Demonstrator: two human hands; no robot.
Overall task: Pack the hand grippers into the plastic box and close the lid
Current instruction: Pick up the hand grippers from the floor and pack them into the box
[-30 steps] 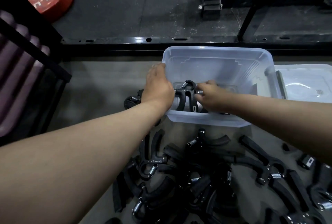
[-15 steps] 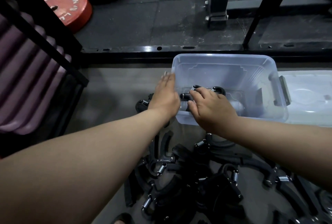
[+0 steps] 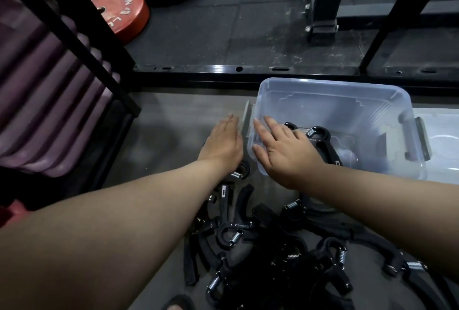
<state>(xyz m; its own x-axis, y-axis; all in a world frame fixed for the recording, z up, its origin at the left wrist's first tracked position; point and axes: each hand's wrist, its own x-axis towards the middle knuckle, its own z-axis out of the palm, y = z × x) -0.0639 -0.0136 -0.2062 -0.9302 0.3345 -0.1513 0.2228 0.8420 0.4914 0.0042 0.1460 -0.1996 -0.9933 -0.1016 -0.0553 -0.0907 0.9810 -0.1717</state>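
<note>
While the plastic box (image 3: 332, 101) sits open on the floor with only a hand gripper or two (image 3: 320, 140) lying in its near-left part, most of the hand grippers (image 3: 260, 247) are heaped outside it, on the floor just in front of its near wall. Both hands are released and grasp nothing: the left hand (image 3: 222, 143) lies flat with straight fingers just beside the box's left latch (image 3: 247, 121), and the right hand (image 3: 283, 153) hovers with spread fingers over the box's near-left corner. The lid (image 3: 442, 140) lies to the right of the box, against its far side from the left hand. For the next pick, the heap lies toward the person from both sets of fingers, beneath the forearms, so each hand would have to draw back and down. A gripper by the left wrist (image 3: 238, 173) looks nearest, favouring the left hand. Handles in the heap point many ways, so no single long axis can be named
</note>
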